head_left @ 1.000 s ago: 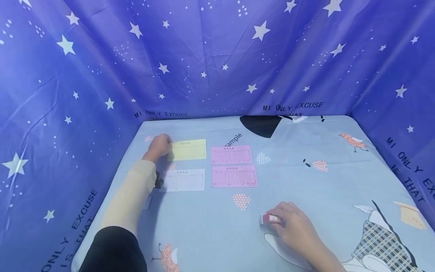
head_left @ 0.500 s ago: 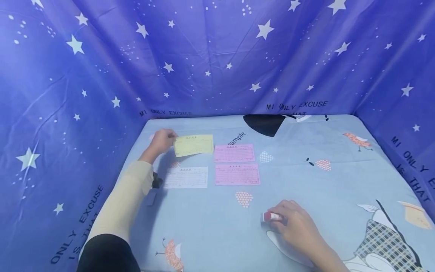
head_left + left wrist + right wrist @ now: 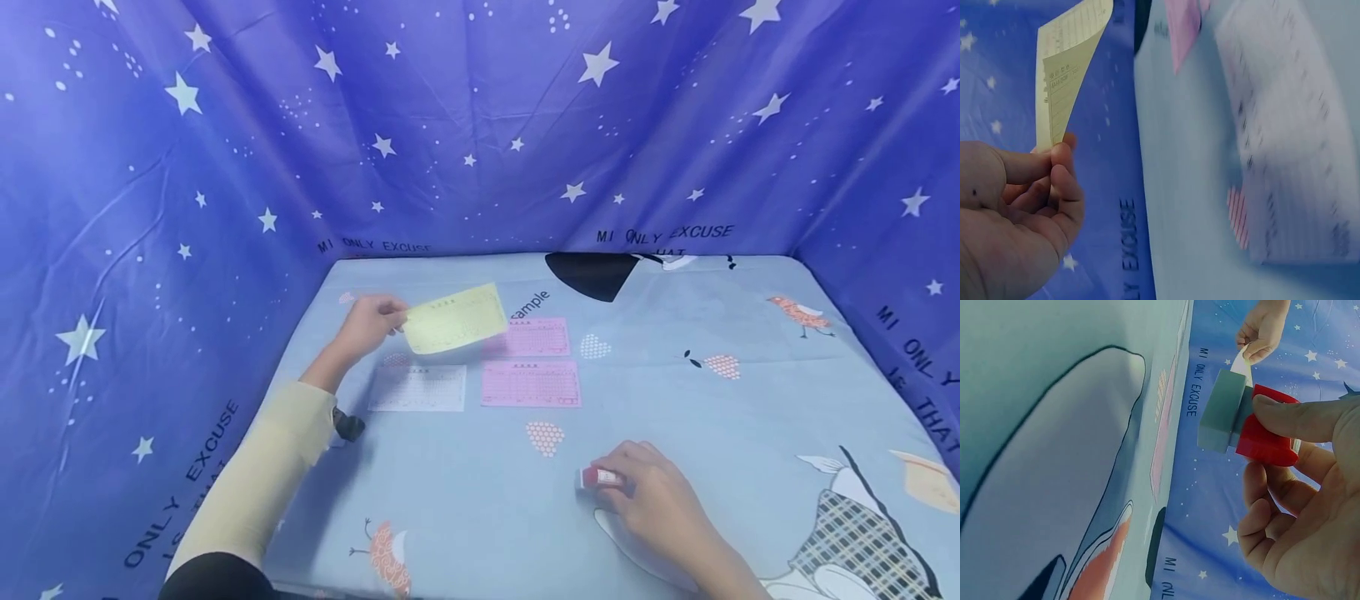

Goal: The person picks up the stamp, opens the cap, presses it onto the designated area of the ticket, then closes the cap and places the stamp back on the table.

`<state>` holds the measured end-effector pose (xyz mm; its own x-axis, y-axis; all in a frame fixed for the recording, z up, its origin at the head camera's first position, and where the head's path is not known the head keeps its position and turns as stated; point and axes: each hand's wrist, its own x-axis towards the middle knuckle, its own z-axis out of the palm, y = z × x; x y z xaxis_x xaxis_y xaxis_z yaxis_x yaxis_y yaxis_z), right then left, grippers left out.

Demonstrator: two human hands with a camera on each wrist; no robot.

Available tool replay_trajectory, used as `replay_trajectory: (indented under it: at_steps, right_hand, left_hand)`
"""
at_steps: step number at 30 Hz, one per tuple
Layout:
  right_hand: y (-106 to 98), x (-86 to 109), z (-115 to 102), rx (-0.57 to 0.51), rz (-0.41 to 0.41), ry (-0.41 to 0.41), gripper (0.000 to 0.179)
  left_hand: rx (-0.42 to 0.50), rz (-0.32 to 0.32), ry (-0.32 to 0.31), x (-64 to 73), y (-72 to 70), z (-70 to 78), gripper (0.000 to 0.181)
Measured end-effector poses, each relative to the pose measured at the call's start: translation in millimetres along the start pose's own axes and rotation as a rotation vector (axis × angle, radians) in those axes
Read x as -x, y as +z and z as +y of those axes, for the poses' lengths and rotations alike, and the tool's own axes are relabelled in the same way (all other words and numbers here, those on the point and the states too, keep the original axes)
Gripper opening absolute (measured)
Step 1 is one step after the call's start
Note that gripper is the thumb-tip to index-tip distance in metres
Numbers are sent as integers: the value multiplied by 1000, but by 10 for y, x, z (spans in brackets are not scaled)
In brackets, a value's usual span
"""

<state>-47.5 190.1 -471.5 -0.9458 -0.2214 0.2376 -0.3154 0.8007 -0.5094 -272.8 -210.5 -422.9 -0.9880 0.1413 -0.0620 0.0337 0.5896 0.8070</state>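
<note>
My left hand (image 3: 367,325) pinches a yellow printed slip (image 3: 457,319) by its left edge, held up off the table. In the left wrist view the yellow slip (image 3: 1072,81) bends over above the thumb and finger. Below it on the cloth lies a white printed slip (image 3: 417,388). Two pink printed slips lie to the right, the upper one (image 3: 540,337) partly covered by the yellow slip and the lower one (image 3: 530,384) fully visible. My right hand (image 3: 656,500) holds a red stamp (image 3: 1266,428) with a grey block-shaped end (image 3: 1221,415), between thumb and fingers, near the front.
A pale blue patterned cloth (image 3: 675,400) covers the table. Purple starry curtains (image 3: 517,192) enclose its back and sides. A black device (image 3: 348,425) sits on my left wrist, beside the white slip.
My left hand has lifted the yellow slip off the cloth and carried it rightward, tilting it over the upper pink slip. The right hand keeps its hold on the stamp in nearly the same place.
</note>
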Motion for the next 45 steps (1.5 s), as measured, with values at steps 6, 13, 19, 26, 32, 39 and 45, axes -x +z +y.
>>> replay_trajectory:
  at_steps: [6,13,19,26,32,39,45]
  right_hand:
    - [-4,3,-1,-7,3,-8,37]
    - [-4,1,-33,-27,9,-22,37]
    - [-14,8,-70,-16,-16,4,35]
    - [-27,31,-107,-25,5,-37,33]
    - [-7,41,-100,-32,14,-58,32]
    - [31,47,-76,-33,29,-80,36]
    - [84,2,-33,8,40,-161,36]
  left_hand:
    - [44,-69,1,285,258,70,17]
    - [133,-130,-7,591,613,59,14]
    - [149,-195,9,810,921,37,13]
    - [86,-250,60,978,1164,31,12]
    - [89,-297,53,1040,1312,11,12]
    - [77,-342,19,1081,1450,-33,11]
    - [-6,-333,39,1080,1510,-51,11]
